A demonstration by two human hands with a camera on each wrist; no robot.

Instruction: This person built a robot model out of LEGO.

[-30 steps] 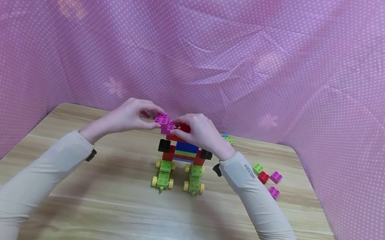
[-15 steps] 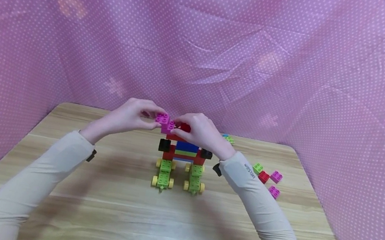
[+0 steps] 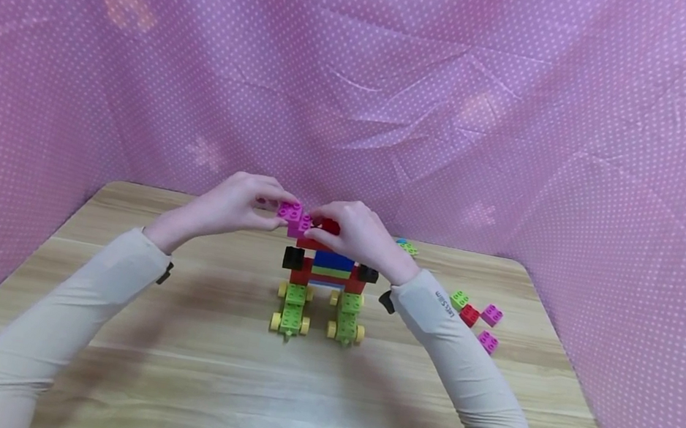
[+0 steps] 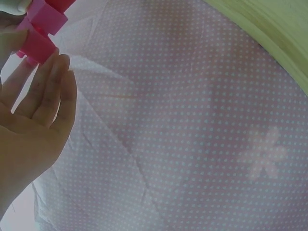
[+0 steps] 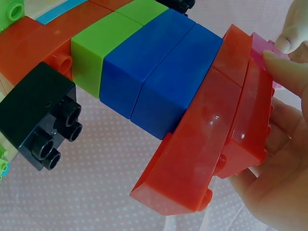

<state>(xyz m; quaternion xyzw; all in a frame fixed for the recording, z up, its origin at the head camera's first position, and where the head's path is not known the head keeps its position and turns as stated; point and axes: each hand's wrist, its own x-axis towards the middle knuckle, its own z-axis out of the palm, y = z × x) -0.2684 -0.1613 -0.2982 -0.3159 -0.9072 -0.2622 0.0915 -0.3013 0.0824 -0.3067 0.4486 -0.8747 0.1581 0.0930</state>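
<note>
Over the last second I see almost no change: my left hand (image 3: 231, 206) still pinches the pink brick (image 3: 293, 218) on top of the brick figure (image 3: 325, 278), and my right hand (image 3: 358, 237) still grips the red top layer (image 5: 226, 130). I judge the brick is being pressed home.

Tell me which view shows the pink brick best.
Head view: the pink brick shows whole on top of the toy, pinched between left hand and right hand. Left wrist view shows only its underside at the frame corner. Right wrist view shows a sliver behind the red bricks.
</note>
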